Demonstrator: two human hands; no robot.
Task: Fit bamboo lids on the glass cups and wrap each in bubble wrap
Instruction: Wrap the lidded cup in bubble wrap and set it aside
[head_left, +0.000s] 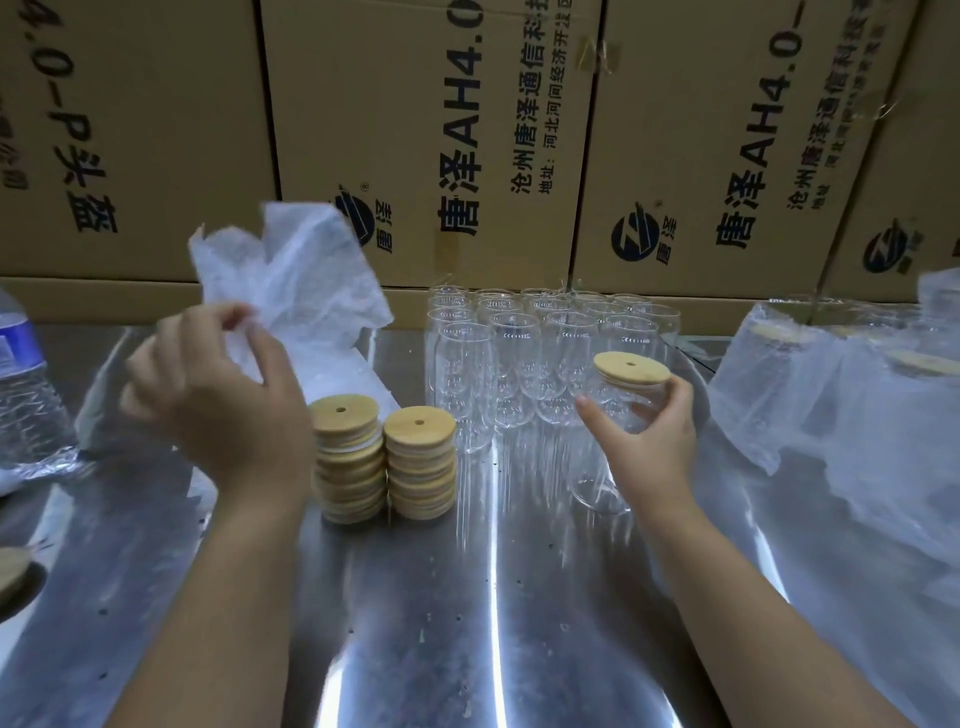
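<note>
The lidded glass cup (621, 415) sits gripped in your right hand (649, 436); your left hand (218, 395) pinches bubble wrap (291, 280).

Dim, even light from above; strong glare streaks are seen on the steel table (498, 597). The bubble wrap (291, 275) and left hand (218, 395) are motion-blurred. Edges are bowed by wide-angle distortion.

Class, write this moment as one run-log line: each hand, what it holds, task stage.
left hand: pinches white bubble wrap sheet | right hand: grips clear glass cup, round bamboo lid on | stage: lid fitted, cup unwrapped
</note>
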